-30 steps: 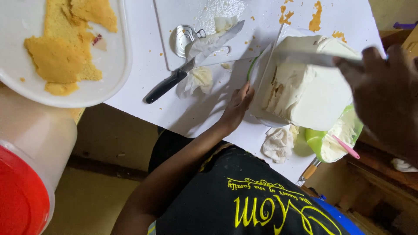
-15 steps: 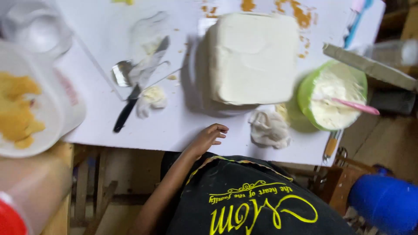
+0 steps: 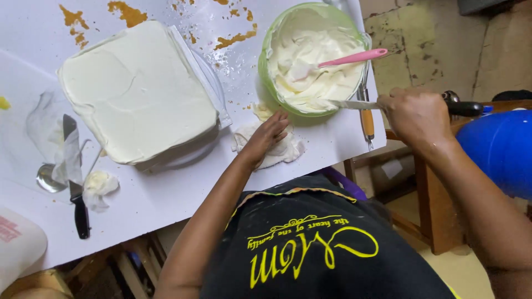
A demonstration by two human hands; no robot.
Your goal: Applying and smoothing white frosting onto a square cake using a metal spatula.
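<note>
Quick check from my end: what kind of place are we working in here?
Probably a home kitchen or small baking space used for cake decorating. A square white-frosted cake sits on a white-covered table, beside a green bowl of white icing with a pink-handled spatula. The right hand holds a metal palette knife.

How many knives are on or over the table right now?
3: a black-handled knife lying left of the cake, a wooden-handled one beside the green bowl, and a palette knife in the right hand. More may be out of frame.
</note>
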